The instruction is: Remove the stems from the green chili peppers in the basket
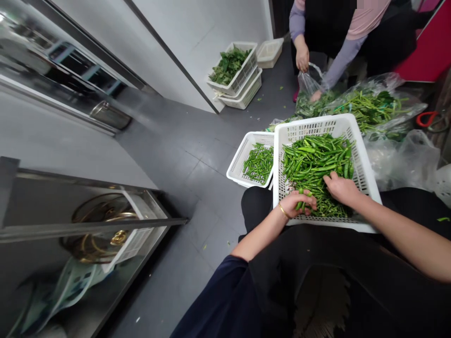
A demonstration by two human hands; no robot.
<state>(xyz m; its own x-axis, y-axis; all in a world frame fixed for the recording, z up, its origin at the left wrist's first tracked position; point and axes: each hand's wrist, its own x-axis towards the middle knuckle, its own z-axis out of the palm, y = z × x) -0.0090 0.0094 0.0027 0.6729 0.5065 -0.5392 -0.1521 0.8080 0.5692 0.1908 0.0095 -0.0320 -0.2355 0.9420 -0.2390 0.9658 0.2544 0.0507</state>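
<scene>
A white perforated basket rests on my lap, holding a heap of green chili peppers. Thin green stems lie in the part of the basket closest to me. My left hand, with a gold bangle at the wrist, is curled round a few green chili peppers at the near left of the heap. Over the heap's right side, my right hand has its fingers pinched together at the peppers. What sits between those fingertips is hidden.
Left of my lap, a second white basket with green chilies stands on the floor. Stacked baskets of leafy greens are by the wall. Across from me, a co-worker's hands work at bagged greens. A metal shelf stands left.
</scene>
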